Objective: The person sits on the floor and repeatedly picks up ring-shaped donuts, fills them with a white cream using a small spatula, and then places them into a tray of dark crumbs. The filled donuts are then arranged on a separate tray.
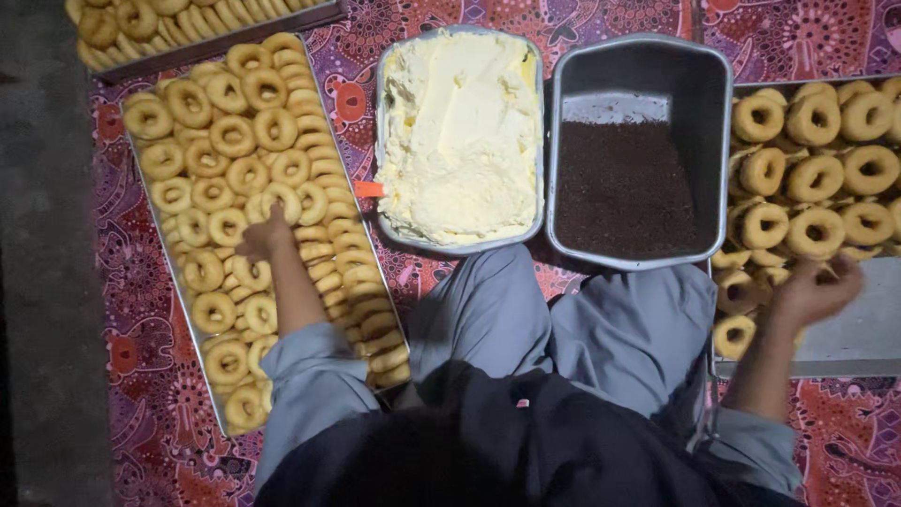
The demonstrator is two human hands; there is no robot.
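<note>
Left hand (pixel 266 235) at 9 o'clock of the view, fingers closed down onto a ring doughnut (pixel 282 199) near the middle of the left tray (pixel 349 202); grasp appears pinched over the doughnut's lower edge, though fingertips partly hidden. Doughnut lying flat, hole facing up, no long axis to speak of; tray's long axis running roughly 11 to 5 o'clock, packed with flat rings on its left and a row of rings stood on edge along its right side. Right hand (pixel 815 291) at 3 o'clock, fingers curled over doughnuts at the lower edge of the heap on the right tray (pixel 859 329); blurred, so cannot tell whether anything is actually gripped. Nearest ring to that hand, a doughnut (pixel 735 335) at its 8 o'clock, lying flat at the tray's left edge. Bare metal of the right tray showing at 5 o'clock of the hand. Between the two trays, at 12 o'clock of the person's knees: a rounded rectangular tub of pale yellow cream (pixel 460 131), long axis 12 to 6, with an orange handle (pixel 369 189) protruding at its left rim; just beside it on the right, a grey metal pan (pixel 638 150) part filled with dark brown sprinkles. Third tray of doughnuts (pixel 188 28) at 11 o'clock, partly out of frame. Patterned purple-red cloth (pixel 141 357) under everything. Grey trouser legs (pixel 563 319) folded between the trays.
</note>
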